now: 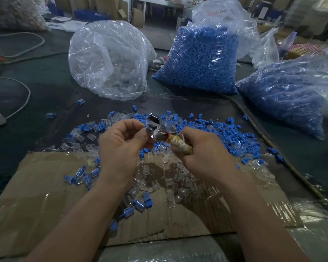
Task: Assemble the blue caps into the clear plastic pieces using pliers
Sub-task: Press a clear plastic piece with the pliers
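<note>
Pliers [159, 130] between hands: right hand [203, 148] grips wrapped handle; left hand [119, 146] pinches small piece [146, 126] at head.

Two bare arms are in view, uncovered from the bottom edge of the picture right to the fingers. The left forearm [95, 214] and the right forearm [254, 212] look broad and smooth where they are nearest the camera, and narrow towards the wrists. The left grip [119, 146] and the right grip [203, 150] are bare hands — backs showing, with ridged knuckles and creased finger joints.
</note>
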